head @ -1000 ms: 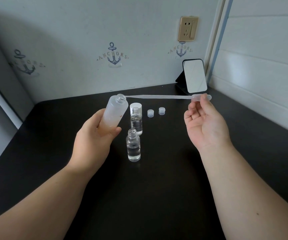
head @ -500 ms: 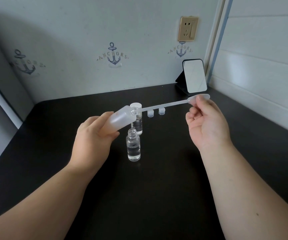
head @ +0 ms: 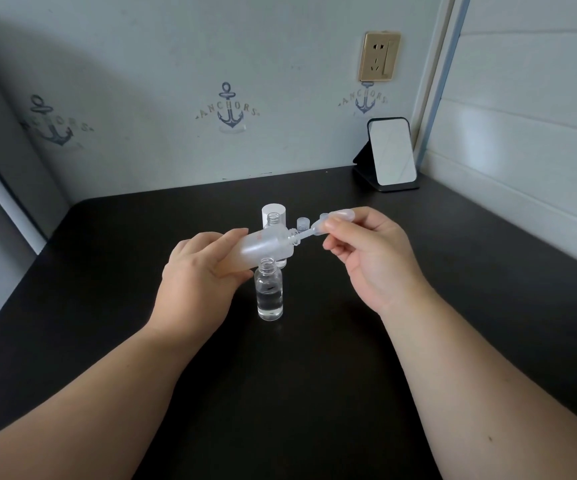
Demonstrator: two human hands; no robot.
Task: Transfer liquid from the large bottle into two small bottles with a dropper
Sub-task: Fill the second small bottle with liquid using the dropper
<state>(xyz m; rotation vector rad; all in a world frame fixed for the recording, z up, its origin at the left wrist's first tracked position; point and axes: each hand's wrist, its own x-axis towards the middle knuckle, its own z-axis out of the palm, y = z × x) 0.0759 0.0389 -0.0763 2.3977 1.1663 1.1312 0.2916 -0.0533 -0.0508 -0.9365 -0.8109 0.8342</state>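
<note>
**Dropper seated in the mouth of the tilted large bottle**

Right hand [head: 377, 261]: thumb and forefinger pinching the bulb of the clear plastic dropper [head: 327, 225], stem slanting down and left into the neck of the frosted white large bottle [head: 266, 245]. Left hand [head: 200, 275]: fingers curled round the lower body of that bottle, held off the surface and tipped nearly level, mouth toward the right. Directly below the tilted bottle, upright on the matte black tabletop [head: 315, 375]: near small clear bottle [head: 269, 294], uncapped, partly filled with clear liquid. Just behind it, largely hidden by the large bottle: far small clear bottle [head: 273, 219], also uncapped, in front of a white cylindrical cap [head: 274, 209]. To the right of these, beside the dropper bulb: two small translucent caps [head: 302, 223], the second mostly covered by the bulb. In the far right corner, well apart from the bottles: black-framed standing mirror [head: 392, 152], close to the rear wall. Broad bare tabletop toward the near edge, between and beside both forearms; left table edge well away from the left hand.
</note>
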